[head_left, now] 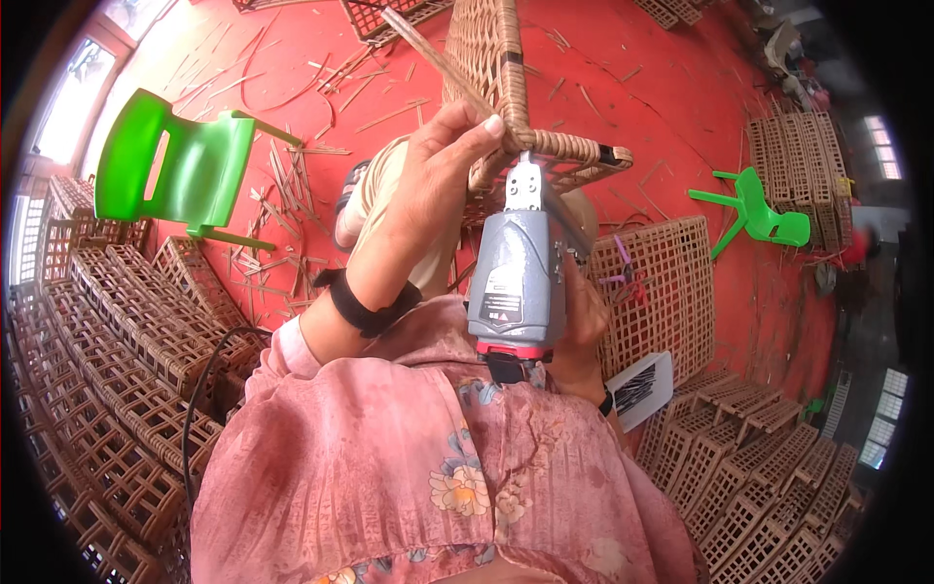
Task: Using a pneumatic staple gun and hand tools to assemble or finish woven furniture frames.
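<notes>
A woven rattan frame [481, 58] stands in front of me between my legs, its wrapped corner close to the middle of the view. My left hand [428, 180] pinches a flat pale cane strip [438, 63] at that corner, the strip's free end slanting up and to the left. In my right hand [582, 321] is a grey nail gun [511, 277] with a red band at its near end. Its metal nose meets the frame just below the wrapped corner. The gun's body hides most of my right fingers.
Stacked woven panels fill the left [136, 311] and lower right [759, 457]. An open lattice panel [671, 292] and a white tray of dark thin pieces [642, 389] are to my right. Two green chairs [204, 165] [764, 214] stand on the red floor, where cane scraps [292, 195] lie.
</notes>
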### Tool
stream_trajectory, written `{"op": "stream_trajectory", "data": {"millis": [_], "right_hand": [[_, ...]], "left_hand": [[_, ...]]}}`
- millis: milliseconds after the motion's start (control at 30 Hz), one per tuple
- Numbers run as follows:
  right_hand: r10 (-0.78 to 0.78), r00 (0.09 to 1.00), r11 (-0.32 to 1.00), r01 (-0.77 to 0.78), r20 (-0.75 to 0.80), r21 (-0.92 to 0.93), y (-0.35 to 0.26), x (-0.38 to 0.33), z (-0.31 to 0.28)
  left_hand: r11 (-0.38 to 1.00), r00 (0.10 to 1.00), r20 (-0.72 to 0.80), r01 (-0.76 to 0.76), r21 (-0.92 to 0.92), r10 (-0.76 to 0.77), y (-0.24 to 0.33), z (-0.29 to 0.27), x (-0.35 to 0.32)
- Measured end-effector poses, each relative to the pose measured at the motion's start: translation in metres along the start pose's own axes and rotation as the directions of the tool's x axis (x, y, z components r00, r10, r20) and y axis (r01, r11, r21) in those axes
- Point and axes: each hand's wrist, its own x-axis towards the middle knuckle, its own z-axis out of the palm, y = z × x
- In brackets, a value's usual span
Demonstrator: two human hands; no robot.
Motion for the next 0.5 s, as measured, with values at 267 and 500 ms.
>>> {"op": "stream_trajectory", "data": {"millis": [267, 500], "right_hand": [[0.048, 0.999, 0.999, -0.047, 0.005, -0.027, -0.007, 0.001, 0.006], [0.041, 0.998, 0.998, -0.039, 0.05, -0.051, -0.004, 0.007, 0.01]], "left_hand": [[0.999, 1.0, -0.009, 0.024, 0.022, -0.023, -0.004, -0.001, 0.004], [0.998, 0.998, 0.006, 0.06, -0.004, -0.06, 0.002, -0.004, 0.008]]}}
